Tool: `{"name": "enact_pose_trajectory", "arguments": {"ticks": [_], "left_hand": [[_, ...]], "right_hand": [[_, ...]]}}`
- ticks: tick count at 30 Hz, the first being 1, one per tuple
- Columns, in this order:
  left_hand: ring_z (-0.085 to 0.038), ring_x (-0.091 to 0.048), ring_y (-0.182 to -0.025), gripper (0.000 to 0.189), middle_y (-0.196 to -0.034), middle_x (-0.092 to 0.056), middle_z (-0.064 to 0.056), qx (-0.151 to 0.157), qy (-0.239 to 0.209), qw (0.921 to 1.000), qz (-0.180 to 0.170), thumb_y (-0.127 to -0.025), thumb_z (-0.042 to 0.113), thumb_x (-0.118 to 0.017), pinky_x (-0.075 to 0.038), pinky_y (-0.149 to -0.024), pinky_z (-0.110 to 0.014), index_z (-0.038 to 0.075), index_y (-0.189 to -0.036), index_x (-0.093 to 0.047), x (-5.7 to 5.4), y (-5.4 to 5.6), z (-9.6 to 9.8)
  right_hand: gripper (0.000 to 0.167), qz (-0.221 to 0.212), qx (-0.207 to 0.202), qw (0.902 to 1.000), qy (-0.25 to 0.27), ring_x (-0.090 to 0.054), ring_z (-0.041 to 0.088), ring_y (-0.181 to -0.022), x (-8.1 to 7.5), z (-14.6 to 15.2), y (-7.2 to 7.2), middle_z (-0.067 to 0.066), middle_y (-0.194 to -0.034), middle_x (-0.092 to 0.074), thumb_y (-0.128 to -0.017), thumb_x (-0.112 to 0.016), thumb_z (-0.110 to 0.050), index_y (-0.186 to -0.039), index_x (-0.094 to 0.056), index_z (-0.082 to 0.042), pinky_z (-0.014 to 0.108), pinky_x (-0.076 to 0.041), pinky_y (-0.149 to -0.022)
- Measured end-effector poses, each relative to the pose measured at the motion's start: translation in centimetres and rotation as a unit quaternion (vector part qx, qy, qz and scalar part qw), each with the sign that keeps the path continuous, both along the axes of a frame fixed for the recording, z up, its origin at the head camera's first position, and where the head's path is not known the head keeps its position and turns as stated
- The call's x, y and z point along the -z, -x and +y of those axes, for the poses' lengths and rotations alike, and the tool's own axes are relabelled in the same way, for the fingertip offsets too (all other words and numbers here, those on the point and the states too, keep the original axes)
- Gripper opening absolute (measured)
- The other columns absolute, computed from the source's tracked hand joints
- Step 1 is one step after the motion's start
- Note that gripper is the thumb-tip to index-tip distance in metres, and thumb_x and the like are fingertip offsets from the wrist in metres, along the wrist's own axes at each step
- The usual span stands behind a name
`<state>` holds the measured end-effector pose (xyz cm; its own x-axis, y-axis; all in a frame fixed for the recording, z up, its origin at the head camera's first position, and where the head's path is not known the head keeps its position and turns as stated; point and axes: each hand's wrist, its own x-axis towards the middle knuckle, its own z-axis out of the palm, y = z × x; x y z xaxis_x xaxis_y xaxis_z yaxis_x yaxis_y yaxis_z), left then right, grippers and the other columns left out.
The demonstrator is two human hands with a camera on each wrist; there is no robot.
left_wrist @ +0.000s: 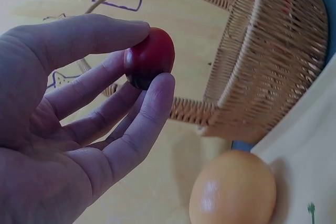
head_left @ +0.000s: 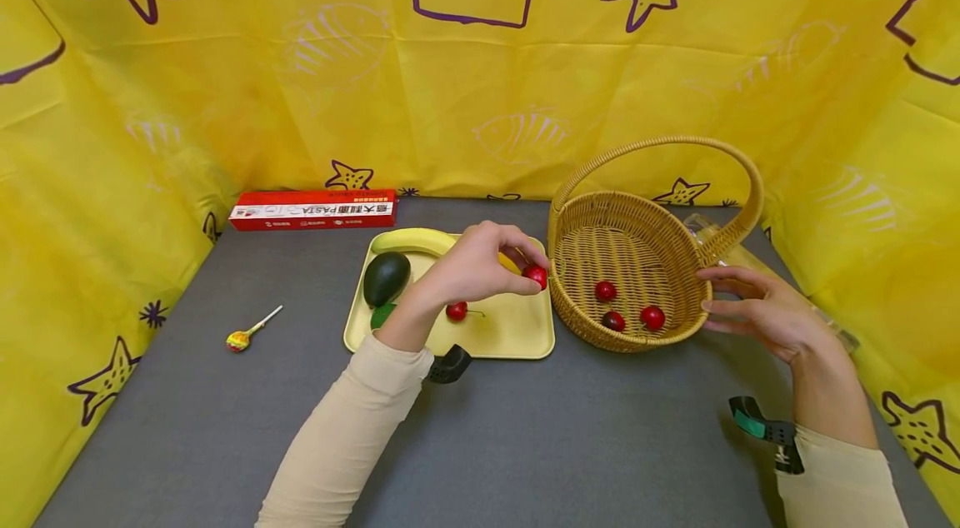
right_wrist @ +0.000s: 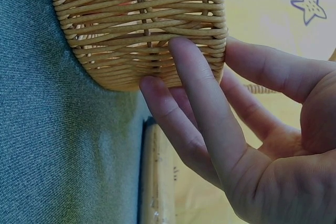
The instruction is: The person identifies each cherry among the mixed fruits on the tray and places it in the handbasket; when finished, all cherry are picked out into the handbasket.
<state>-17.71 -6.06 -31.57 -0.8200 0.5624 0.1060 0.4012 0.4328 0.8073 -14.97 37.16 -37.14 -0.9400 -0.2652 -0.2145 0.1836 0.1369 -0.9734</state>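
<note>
My left hand [head_left: 487,261] is above the right part of a cream tray [head_left: 517,341]. It pinches a red cherry [left_wrist: 157,51] with a dark underside between thumb and fingertips, right beside the basket's rim. The wicker basket [head_left: 570,307] has a tall arched handle and three cherries [head_left: 652,317] inside. My right hand [head_left: 765,311] rests its fingertips against the basket's right outer wall and rim, fingers loosely extended. On the tray lie another cherry [head_left: 457,311] with a green stem, a banana [head_left: 412,241], an avocado [head_left: 386,278] and a rounded orange-yellow fruit [left_wrist: 233,190], mostly behind the left hand in the head view.
A green item [head_left: 381,316] on the tray is partly covered by the left forearm. A red pasta box [head_left: 313,210] lies at the back left, a lollipop [head_left: 247,334] nearer. Behind the right hand lies a long clear-wrapped pack [head_left: 772,266]. Yellow curtains surround the grey table.
</note>
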Motion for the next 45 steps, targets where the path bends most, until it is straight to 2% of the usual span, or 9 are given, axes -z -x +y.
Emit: {"name": "enact_pose_trajectory", "arguments": {"ticks": [5, 11, 17, 28, 35, 45], "left_hand": [[-0.008, -0.069, -0.091, 0.021, -0.101, -0.075, 0.012, 0.007, 0.009, 0.9998, 0.013, -0.083, 0.019, -0.087, -0.051, -0.082, -0.031, 0.021, -0.103, -0.082, -0.5, 0.3, 1.2], [-0.006, -0.068, -0.09, 0.02, -0.096, -0.075, 0.011, 0.022, 0.013, 0.9996, 0.009, -0.084, 0.019, -0.087, -0.049, -0.081, -0.028, 0.023, -0.103, -0.081, -1.0, 0.6, 2.6], [-0.006, -0.069, -0.088, 0.02, -0.094, -0.077, 0.01, 0.041, 0.008, 0.9991, 0.007, -0.085, 0.019, -0.086, -0.051, -0.083, -0.026, 0.021, -0.104, -0.081, -1.5, 1.0, 4.0], [-0.006, -0.069, -0.087, 0.018, -0.092, -0.075, 0.015, 0.049, 0.004, 0.9988, -0.001, -0.084, 0.02, -0.087, -0.054, -0.082, -0.024, 0.025, -0.1, -0.08, -1.6, 1.9, 6.5], [-0.007, -0.07, -0.086, 0.019, -0.09, -0.075, 0.013, 0.057, -0.001, 0.9983, -0.01, -0.084, 0.017, -0.087, -0.054, -0.079, -0.023, 0.019, -0.101, -0.08, -1.7, 2.5, 7.9], [-0.009, -0.071, -0.087, 0.017, -0.092, -0.076, 0.008, 0.081, -0.013, 0.9959, -0.036, -0.085, 0.012, -0.085, -0.056, -0.077, -0.023, 0.016, -0.1, -0.08, -1.8, 3.6, 9.6]], "right_hand": [[0.043, -0.003, 0.003, 1.0, -0.001, -0.073, 0.014, -0.102, 0.0, 0.0, 0.0, -0.01, -0.127, -0.06, -0.099, -0.064, 0.006, -0.138, -0.064, -0.012, 0.034, -0.064, -0.081], [0.043, -0.004, 0.003, 1.0, -0.002, -0.073, 0.013, -0.101, -0.1, 0.0, 0.0, -0.009, -0.127, -0.06, -0.099, -0.064, 0.006, -0.137, -0.065, -0.013, 0.034, -0.064, -0.08], [0.044, -0.002, 0.002, 1.0, -0.001, -0.073, 0.014, -0.102, -0.1, 0.0, -0.2, -0.009, -0.128, -0.06, -0.098, -0.064, 0.006, -0.137, -0.065, -0.014, 0.035, -0.064, -0.081], [0.044, -0.001, 0.004, 1.0, 0.008, -0.073, 0.014, -0.101, 0.0, 0.1, -0.3, -0.007, -0.128, -0.06, -0.098, -0.064, 0.007, -0.137, -0.065, -0.013, 0.035, -0.064, -0.081], [0.043, -0.004, 0.003, 1.0, 0.003, -0.073, 0.014, -0.102, -0.1, 0.1, -0.3, -0.008, -0.128, -0.059, -0.099, -0.064, 0.006, -0.137, -0.065, -0.014, 0.035, -0.064, -0.082], [0.043, -0.008, 0.009, 0.9999, -0.005, -0.073, 0.014, -0.102, -0.1, -0.1, -0.2, -0.009, -0.129, -0.06, -0.098, -0.066, 0.004, -0.138, -0.064, -0.013, 0.035, -0.064, -0.082]]}}
